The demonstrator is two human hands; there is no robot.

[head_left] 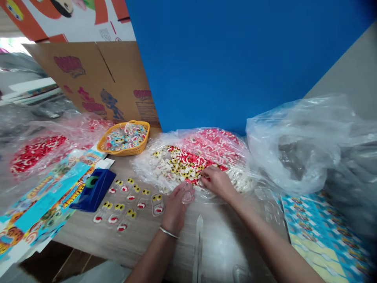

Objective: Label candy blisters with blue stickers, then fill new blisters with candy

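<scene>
My left hand (pixel 176 208), with a thin metal bangle at the wrist, holds a small transparent plastic blister (pixel 187 194) against the edge of the candy heap. A heap of gummy eyeball candies (pixel 182 167), white, red and yellow, lies on a plastic bag. My right hand (pixel 216 182) rests on the heap, its fingertips among the candies. Whether they pinch one is hidden. Left of my hands, several transparent blisters with candies (pixel 126 204) lie in rows on the wooden table (pixel 141 245).
A blue tape dispenser (pixel 93 189) and printed card sheets (pixel 44 200) lie at left. A yellow basket (pixel 123 138) holds filled packs. More printed sheets (pixel 324 236) lie at right, below a bulky plastic bag (pixel 297 145). A blue board (pixel 235 59) and cardboard (pixel 88 78) stand behind.
</scene>
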